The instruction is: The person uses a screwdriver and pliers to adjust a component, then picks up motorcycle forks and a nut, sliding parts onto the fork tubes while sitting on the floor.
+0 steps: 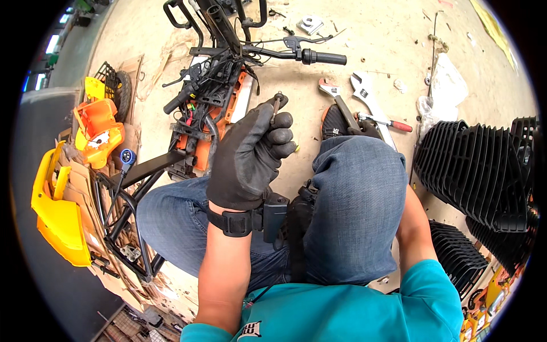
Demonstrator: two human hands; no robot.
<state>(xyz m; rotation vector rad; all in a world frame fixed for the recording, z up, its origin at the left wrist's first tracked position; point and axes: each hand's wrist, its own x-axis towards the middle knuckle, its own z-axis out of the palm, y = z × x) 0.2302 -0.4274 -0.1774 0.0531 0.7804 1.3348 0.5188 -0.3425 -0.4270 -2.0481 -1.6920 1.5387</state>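
Note:
My left hand [250,154], in a black work glove with a wrist strap, is raised over my left knee. Its fingertips pinch a small metal bolt [276,106], held upright. Just beyond it lies a dismantled black scooter frame [219,85] with orange panels, exposed wiring and handlebars [307,55]. My right forearm [415,228] runs down beside my right thigh, and that hand is hidden behind my jeans-clad leg.
On the concrete floor past my right shoe [335,122] lie two adjustable wrenches [364,91] and a red-handled screwdriver [393,123]. Black ribbed plastic panels [478,171] are stacked at the right. Yellow [57,211] and orange [99,128] body panels sit on cardboard at the left.

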